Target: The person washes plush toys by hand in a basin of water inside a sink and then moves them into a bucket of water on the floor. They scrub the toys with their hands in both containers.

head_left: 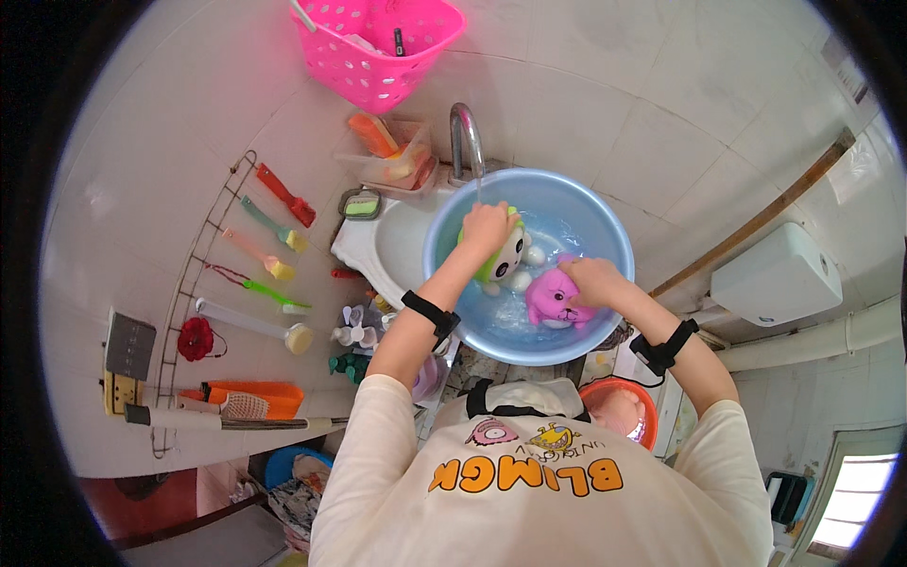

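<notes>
A blue plastic basin with water in it stands on the sink under a running faucet. My left hand is closed on the green top of a white and green stuffed toy with dark eyes, close to the faucet's stream. To its right, a pink stuffed toy with a small face sits in the water. My right hand is closed on the right side of this pink toy, with its fingertips partly hidden.
A white sink lies under the basin's left side. Near the faucet stand a clear box of brushes and a soap dish. A pink basket hangs above. Brushes hang on a wire rack at left; a wooden pole leans at right.
</notes>
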### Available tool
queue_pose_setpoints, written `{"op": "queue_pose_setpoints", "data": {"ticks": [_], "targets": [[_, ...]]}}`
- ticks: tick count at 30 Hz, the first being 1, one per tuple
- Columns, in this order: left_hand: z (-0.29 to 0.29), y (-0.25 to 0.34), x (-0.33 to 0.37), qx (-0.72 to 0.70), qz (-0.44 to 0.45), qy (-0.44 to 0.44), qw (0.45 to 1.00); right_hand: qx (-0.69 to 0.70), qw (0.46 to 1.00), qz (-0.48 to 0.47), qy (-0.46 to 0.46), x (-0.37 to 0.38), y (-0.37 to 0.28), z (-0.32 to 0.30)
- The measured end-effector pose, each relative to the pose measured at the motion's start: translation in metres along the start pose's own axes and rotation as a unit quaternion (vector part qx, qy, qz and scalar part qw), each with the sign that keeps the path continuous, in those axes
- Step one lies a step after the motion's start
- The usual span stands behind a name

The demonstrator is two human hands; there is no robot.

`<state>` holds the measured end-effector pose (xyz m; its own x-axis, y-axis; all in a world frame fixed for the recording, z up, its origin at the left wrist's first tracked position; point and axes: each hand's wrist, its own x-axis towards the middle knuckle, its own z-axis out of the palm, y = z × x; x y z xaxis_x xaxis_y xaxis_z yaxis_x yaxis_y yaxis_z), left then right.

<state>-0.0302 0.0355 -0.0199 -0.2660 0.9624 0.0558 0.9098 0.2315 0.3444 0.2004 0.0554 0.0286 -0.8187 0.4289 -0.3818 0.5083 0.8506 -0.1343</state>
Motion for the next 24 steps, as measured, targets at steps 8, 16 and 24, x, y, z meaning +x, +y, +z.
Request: {"op": "queue_pose_setpoints", "data": {"ticks": [8,16,24], "targets": [[0.015,0.025,-0.007,0.123,0.075,-0.080,0.986,0.040,0.992,0.118,-0.021,0.033,0.022,0.051],[0.028,0.012,0.004,0.092,0.032,-0.121,0.988,0.047,0.987,0.119,-0.099,0.055,-0.004,0.049],[0.035,0.024,0.014,0.136,-0.013,-0.227,0.964,0.097,0.989,0.097,-0.058,0.078,0.007,0.063]]}}
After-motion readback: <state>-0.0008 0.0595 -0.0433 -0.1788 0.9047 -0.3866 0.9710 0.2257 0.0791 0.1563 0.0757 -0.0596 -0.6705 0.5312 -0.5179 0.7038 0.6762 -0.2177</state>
